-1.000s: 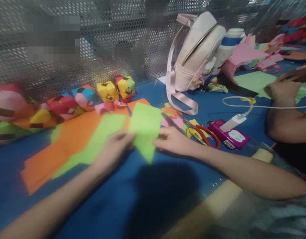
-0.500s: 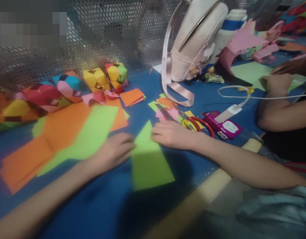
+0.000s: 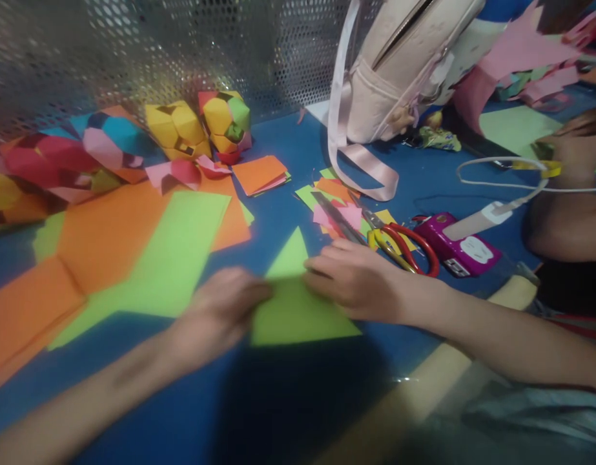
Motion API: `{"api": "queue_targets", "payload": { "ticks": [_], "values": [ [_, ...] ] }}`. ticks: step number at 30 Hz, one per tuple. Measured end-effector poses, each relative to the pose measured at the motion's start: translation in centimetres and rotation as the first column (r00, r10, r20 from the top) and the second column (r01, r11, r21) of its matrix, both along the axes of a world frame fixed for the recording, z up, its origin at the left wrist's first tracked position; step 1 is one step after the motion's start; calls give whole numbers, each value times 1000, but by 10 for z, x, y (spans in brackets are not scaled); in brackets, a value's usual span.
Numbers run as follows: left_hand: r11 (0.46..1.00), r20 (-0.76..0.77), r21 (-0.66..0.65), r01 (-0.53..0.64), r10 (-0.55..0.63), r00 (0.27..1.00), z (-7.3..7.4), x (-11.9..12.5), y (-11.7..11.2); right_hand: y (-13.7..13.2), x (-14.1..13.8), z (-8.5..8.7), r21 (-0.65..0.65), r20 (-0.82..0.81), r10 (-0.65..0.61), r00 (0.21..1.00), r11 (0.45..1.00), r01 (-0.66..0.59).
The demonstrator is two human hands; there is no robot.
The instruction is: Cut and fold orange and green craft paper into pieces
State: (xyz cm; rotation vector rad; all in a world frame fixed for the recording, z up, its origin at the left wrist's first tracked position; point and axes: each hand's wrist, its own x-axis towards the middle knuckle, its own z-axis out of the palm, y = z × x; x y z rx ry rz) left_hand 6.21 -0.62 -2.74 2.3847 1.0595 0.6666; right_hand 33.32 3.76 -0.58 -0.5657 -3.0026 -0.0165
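Observation:
A light green paper sheet (image 3: 298,310) lies on the blue table (image 3: 278,206), with one pointed corner turned away from me. My left hand (image 3: 220,313) presses on its left edge, fingers curled and blurred by motion. From the right, the fingers of my right hand (image 3: 360,284) rest flat and together on the sheet's upper right part. Larger green (image 3: 172,252) and orange (image 3: 113,232) sheets lie spread out to the left.
Folded multicoloured paper balls (image 3: 201,129) line the perforated metal wall (image 3: 133,51). Red-and-yellow scissors (image 3: 394,242), paper scraps, a magenta device with a white cable (image 3: 460,245) and a pink backpack (image 3: 404,64) lie to the right. Another person's arm (image 3: 564,226) rests at the far right.
The green sheet was held up between both hands, then laid on the table. Both hands now press it flat, and the view has tilted down.

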Motion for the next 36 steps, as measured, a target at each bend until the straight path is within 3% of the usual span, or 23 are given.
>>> {"api": "queue_targets", "payload": {
  "ticks": [3, 7, 12, 17, 27, 36],
  "values": [
    [985, 57, -119, -126, 134, 989, 6, 8, 1, 1, -2, -4, -227, -136, -125, 983, 969, 92],
    [904, 138, -299, -304, 357, 924, 14, 19, 6, 8, -8, -8, -498, -250, -380, 891, 839, 218],
    [800, 126, -405, -442, 527, 840, 18, 26, 11, 13, -13, -2, -614, -153, -516, 843, 718, 328],
    [776, 124, -419, -472, 564, 817, 22, 31, 16, 12, -18, 3, -651, -115, -652, 750, 619, 438],
    [783, 78, -377, -494, 558, 826, 16, 29, 15, 12, -20, 9, -669, -80, -656, 751, 594, 447],
    [773, 28, -337, -537, 578, 815, 10, 31, 12, 11, -19, 9, -645, -99, -647, 756, 620, 446]
  ]
}}
